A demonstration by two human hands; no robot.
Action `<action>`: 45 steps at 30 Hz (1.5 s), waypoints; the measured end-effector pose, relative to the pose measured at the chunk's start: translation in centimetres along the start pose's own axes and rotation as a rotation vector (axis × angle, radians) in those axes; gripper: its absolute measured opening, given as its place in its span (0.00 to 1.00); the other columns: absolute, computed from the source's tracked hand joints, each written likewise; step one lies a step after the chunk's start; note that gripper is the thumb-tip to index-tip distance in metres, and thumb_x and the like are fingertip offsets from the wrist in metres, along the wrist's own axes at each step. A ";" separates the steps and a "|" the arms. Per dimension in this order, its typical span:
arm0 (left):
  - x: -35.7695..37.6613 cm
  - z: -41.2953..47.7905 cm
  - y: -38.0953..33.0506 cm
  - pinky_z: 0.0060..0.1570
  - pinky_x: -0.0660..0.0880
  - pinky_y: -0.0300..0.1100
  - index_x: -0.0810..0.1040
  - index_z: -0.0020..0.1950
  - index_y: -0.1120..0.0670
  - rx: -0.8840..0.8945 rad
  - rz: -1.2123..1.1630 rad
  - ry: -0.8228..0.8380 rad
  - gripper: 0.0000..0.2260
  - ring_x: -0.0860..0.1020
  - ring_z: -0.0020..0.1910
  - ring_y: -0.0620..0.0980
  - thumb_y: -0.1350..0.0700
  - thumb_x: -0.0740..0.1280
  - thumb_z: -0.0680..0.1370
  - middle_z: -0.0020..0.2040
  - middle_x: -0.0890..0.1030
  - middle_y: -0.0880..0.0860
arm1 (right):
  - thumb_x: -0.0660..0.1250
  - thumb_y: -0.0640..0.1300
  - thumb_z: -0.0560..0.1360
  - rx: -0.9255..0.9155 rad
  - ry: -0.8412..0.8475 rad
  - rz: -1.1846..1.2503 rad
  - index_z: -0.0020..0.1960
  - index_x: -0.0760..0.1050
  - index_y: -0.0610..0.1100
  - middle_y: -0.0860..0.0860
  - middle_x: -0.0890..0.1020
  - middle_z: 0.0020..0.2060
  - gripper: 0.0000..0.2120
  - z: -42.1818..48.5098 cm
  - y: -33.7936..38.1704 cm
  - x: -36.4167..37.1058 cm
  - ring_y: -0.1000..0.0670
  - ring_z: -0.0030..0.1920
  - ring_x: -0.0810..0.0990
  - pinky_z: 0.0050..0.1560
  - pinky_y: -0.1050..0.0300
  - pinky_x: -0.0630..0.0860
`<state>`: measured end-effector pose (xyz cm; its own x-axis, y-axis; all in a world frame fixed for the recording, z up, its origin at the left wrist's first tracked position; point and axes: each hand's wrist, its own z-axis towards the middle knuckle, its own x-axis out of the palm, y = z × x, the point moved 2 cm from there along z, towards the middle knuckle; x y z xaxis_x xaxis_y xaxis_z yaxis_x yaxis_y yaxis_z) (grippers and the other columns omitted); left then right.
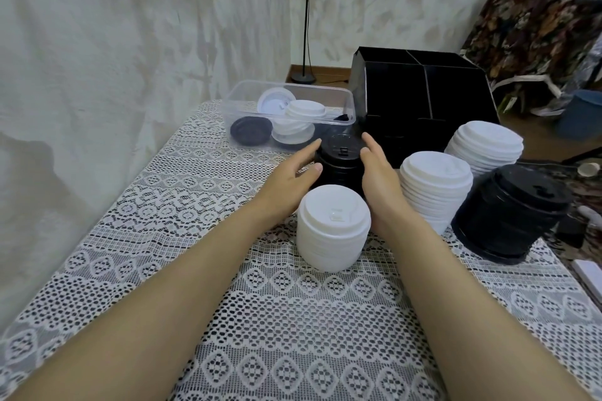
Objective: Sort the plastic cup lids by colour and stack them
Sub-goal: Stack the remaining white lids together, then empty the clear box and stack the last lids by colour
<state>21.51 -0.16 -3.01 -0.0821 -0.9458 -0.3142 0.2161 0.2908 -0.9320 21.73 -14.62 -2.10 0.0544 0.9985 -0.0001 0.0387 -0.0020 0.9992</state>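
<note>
A stack of black lids stands in the middle of the table, between my two hands. My left hand lies against its left side with fingers straight, and my right hand lies flat against its right side. A stack of white lids stands just in front of it. To the right stand two more white stacks and a tall black stack. A clear plastic tub behind holds several loose white lids and a black lid.
A black divided organiser box stands behind the stacks at the back right. A lace cloth covers the table, whose right edge runs close to the tall black stack. A lamp pole rises behind the tub.
</note>
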 end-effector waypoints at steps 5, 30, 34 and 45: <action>-0.4 -0.5 -0.1 0.71 0.65 0.47 0.64 0.76 0.48 -0.105 -0.056 -0.012 0.21 0.66 0.71 0.43 0.55 0.59 0.83 0.74 0.67 0.46 | 0.51 0.54 0.84 0.077 0.039 0.020 0.79 0.51 0.54 0.54 0.56 0.78 0.25 -0.4 -0.2 -0.4 0.49 0.77 0.57 0.75 0.46 0.58; 3.6 -9.1 -4.8 0.61 0.74 0.53 0.66 0.70 0.44 -0.425 -0.371 -0.155 0.16 0.78 0.57 0.52 0.50 0.54 0.82 0.59 0.78 0.52 | 0.53 0.52 0.83 0.173 0.056 0.087 0.75 0.60 0.53 0.49 0.72 0.67 0.20 -10.8 0.1 0.8 0.49 0.63 0.74 0.59 0.52 0.74; 3.6 -8.7 -6.1 0.63 0.73 0.54 0.68 0.70 0.45 -0.374 -0.405 -0.152 0.16 0.77 0.58 0.51 0.51 0.55 0.82 0.62 0.77 0.51 | 0.54 0.52 0.83 0.115 0.046 0.087 0.75 0.61 0.52 0.51 0.72 0.67 0.21 -10.9 1.5 0.0 0.51 0.63 0.74 0.59 0.55 0.72; 5.1 -6.1 -10.5 0.70 0.65 0.54 0.68 0.72 0.46 -0.215 -0.422 -0.025 0.23 0.73 0.66 0.47 0.45 0.59 0.78 0.67 0.76 0.46 | 0.54 0.54 0.83 0.024 -0.001 0.053 0.77 0.58 0.52 0.52 0.70 0.68 0.23 -10.0 6.4 -4.5 0.50 0.65 0.72 0.63 0.47 0.73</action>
<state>12.93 -7.19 4.05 -0.0954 -0.9902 0.1025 -0.0372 -0.0993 -0.9944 11.77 -18.59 4.63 0.0580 0.9969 0.0529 0.0598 -0.0563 0.9966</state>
